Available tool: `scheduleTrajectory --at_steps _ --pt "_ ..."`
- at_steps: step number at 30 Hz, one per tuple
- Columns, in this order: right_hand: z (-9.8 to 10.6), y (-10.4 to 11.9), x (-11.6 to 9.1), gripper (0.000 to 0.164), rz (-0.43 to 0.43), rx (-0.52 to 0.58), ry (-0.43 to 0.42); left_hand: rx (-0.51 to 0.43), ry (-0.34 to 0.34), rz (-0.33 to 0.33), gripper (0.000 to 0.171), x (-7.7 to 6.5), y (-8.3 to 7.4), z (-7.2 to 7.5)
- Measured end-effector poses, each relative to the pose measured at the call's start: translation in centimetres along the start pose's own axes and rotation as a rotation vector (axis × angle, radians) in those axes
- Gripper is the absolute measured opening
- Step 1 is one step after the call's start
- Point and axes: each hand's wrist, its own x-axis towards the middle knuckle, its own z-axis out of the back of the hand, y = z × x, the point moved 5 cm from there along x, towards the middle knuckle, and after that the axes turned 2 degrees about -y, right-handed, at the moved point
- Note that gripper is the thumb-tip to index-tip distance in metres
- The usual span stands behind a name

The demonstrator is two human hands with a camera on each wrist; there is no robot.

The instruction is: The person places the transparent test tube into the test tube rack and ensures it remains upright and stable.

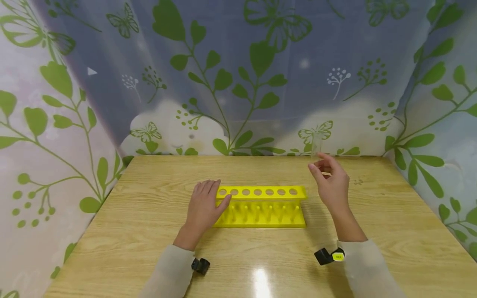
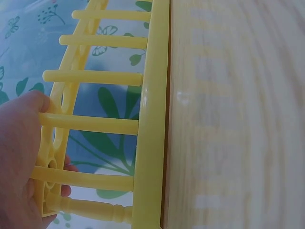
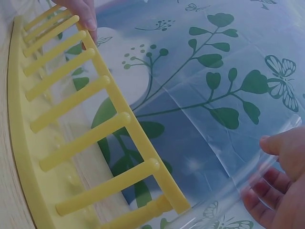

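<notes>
A yellow test tube rack (image 1: pixel 261 224) stands on the table, with a row of round holes along its top bar and upright pegs over its base. My left hand (image 1: pixel 203 205) holds the left end of the top bar, thumb on the near side and fingertips behind it in the left wrist view. To the right of the rack and raised above the table, my right hand (image 1: pixel 334 185) pinches a clear test tube (image 1: pixel 316 142) between thumb and fingers. The tube stands nearly upright in the head view, and its see-through wall is faint against the cloth.
The wood-grain table (image 1: pixel 149 244) reaches back to a blue and white curtain (image 1: pixel 231 54) printed with green leaves and butterflies. Patterned cloth also hangs at both sides. Each wrist carries a small black camera, one of them beside the right sleeve (image 1: pixel 324 256).
</notes>
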Motion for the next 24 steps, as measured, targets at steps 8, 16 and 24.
scheduleTrajectory --at_steps 8,16,24 --pt "0.02 0.02 -0.15 0.038 -0.014 -0.003 0.015 -0.006 0.009 0.005 0.058 0.01 -0.14 -0.01" --pt "0.06 0.09 -0.09 0.038 -0.005 0.025 0.01 -0.003 -0.009 -0.002 0.058 0.11 -0.22 0.21" --pt "0.07 0.3 -0.1 0.038 0.016 0.06 -0.014 0.005 -0.01 -0.008 0.057 0.11 -0.13 0.21"
